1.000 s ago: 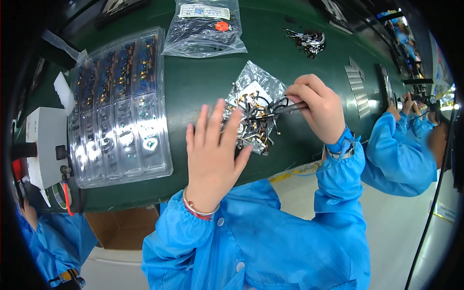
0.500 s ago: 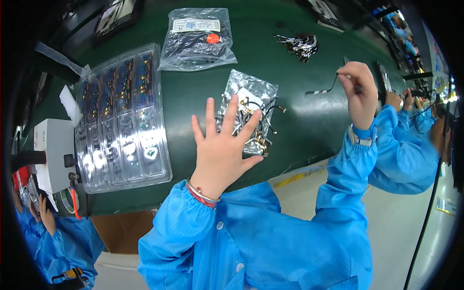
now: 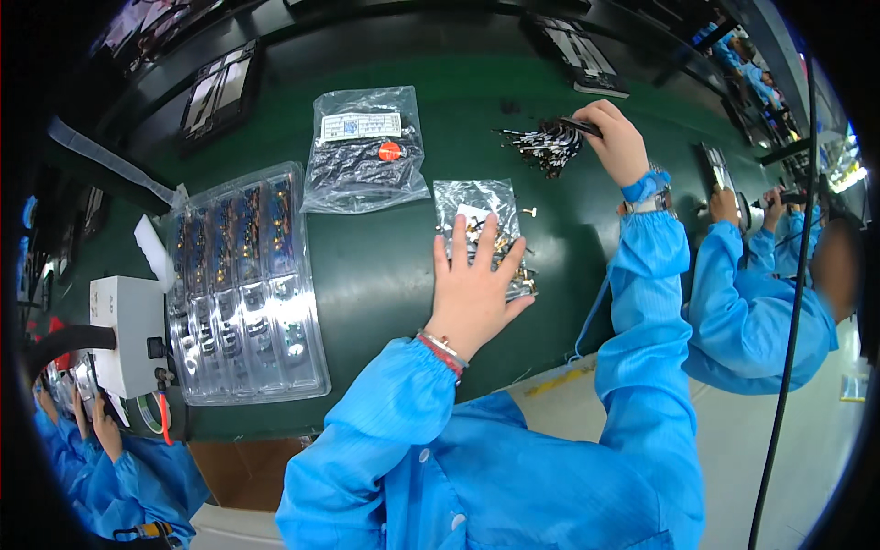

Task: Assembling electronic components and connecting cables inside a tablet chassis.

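Observation:
My left hand [image 3: 472,295] lies flat with fingers spread on a clear plastic bag [image 3: 472,194]. Short cables with small connectors show in and around this bag, partly hidden by the fingers. Farther to the right, my right hand [image 3: 616,142] pinches a slim dark tool that looks like black tweezers [image 3: 581,126]. It is held just over the right end of a pile of short black-and-white cables [image 3: 543,147]. Whether the tool touches the pile, I cannot tell.
A clear blister tray [image 3: 247,284] of small parts stands at the left, beside a white box [image 3: 128,335] with hoses. Behind lies a labelled plastic bag [image 3: 362,151]. Dark panels [image 3: 587,57] line the far edge. A co-worker's blue sleeve [image 3: 733,302] is at the right.
My right hand has moved left and away from me to the cable pile; the single cable no longer shows in its fingers. My left hand stays on the bag. The view has tilted up.

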`<action>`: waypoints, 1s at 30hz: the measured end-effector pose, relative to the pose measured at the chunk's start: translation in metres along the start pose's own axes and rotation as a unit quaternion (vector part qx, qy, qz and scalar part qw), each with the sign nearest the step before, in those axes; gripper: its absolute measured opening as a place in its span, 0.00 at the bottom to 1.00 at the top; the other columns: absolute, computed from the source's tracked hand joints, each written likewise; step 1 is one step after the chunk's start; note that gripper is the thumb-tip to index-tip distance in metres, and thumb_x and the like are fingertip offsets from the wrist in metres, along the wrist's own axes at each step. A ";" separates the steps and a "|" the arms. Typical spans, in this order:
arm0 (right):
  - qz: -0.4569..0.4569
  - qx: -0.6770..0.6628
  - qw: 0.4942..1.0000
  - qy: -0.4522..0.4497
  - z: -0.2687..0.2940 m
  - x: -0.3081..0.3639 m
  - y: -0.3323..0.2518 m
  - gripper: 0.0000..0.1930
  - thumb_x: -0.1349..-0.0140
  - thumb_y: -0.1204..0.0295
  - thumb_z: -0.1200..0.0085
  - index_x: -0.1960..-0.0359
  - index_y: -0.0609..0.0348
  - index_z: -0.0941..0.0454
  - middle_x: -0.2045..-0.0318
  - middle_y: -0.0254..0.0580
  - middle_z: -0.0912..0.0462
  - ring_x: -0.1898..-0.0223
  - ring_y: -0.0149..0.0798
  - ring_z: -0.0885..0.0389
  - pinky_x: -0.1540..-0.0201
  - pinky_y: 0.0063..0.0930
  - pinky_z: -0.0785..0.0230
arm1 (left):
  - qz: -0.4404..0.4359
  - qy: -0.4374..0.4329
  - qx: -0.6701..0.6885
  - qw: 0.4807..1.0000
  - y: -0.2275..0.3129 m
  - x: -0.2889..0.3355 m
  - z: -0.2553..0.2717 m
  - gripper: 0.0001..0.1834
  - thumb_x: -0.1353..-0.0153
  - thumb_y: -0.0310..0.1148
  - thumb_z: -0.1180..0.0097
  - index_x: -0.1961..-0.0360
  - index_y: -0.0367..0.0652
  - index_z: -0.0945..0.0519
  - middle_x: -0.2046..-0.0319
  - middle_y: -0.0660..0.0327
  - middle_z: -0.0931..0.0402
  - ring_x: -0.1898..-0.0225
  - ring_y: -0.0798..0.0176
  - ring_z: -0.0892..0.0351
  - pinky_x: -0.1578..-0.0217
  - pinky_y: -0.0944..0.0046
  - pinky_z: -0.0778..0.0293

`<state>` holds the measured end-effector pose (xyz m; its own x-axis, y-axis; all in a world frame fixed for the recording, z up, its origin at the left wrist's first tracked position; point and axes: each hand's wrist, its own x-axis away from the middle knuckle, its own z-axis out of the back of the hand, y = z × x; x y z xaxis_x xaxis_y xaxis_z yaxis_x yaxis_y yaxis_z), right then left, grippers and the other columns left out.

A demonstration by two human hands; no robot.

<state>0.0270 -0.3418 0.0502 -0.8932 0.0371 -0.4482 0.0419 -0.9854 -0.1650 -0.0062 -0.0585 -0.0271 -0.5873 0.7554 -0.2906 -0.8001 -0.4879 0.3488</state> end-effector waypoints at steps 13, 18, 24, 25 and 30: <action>-0.001 0.059 0.994 -0.095 -0.014 -0.025 0.028 0.12 0.48 0.73 0.45 0.60 0.48 0.24 0.62 0.35 0.25 0.61 0.46 0.23 0.61 0.35 0.29 | 0.004 0.017 -0.034 0.999 -0.021 -0.064 0.017 0.37 0.49 0.61 0.48 0.39 0.60 0.35 0.37 0.50 0.46 0.36 0.37 0.51 0.42 0.35 0.53; 0.025 -0.085 0.996 0.022 0.008 -0.014 -0.023 0.15 0.51 0.82 0.47 0.60 0.55 0.24 0.63 0.40 0.25 0.62 0.44 0.23 0.61 0.29 0.30 | 0.196 -0.027 -0.126 0.972 -0.067 -0.077 0.056 0.35 0.41 0.59 0.57 0.39 0.48 0.35 0.37 0.47 0.45 0.38 0.31 0.51 0.44 0.33 0.47; 0.059 -0.197 0.978 0.024 -0.003 0.018 -0.109 0.13 0.50 0.86 0.48 0.63 0.59 0.22 0.66 0.45 0.26 0.66 0.43 0.24 0.66 0.28 0.31 | 0.267 -0.134 -0.090 0.950 -0.077 -0.057 0.060 0.39 0.43 0.62 0.57 0.38 0.48 0.38 0.36 0.44 0.49 0.42 0.23 0.46 0.52 0.39 0.32; 0.069 -0.205 0.976 0.021 -0.003 0.024 -0.118 0.13 0.51 0.86 0.47 0.63 0.60 0.22 0.66 0.45 0.26 0.67 0.43 0.24 0.66 0.28 0.31 | 0.269 -0.138 -0.087 0.949 -0.075 -0.053 0.061 0.39 0.44 0.62 0.57 0.37 0.48 0.39 0.36 0.44 0.49 0.43 0.23 0.46 0.52 0.38 0.32; 0.005 -0.278 0.959 0.058 -0.005 0.060 -0.155 0.15 0.51 0.88 0.53 0.63 0.61 0.22 0.69 0.47 0.26 0.72 0.40 0.26 0.70 0.25 0.34 | 0.249 0.058 0.129 0.958 -0.120 -0.070 0.106 0.39 0.43 0.56 0.54 0.39 0.38 0.40 0.42 0.36 0.42 0.44 0.33 0.39 0.47 0.44 0.38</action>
<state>-0.0310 -0.1862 0.0448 -0.8369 0.0779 -0.5418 0.3119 -0.7454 -0.5891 0.1441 -0.0065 0.0462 -0.9096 0.3968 -0.1230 -0.3698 -0.6387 0.6748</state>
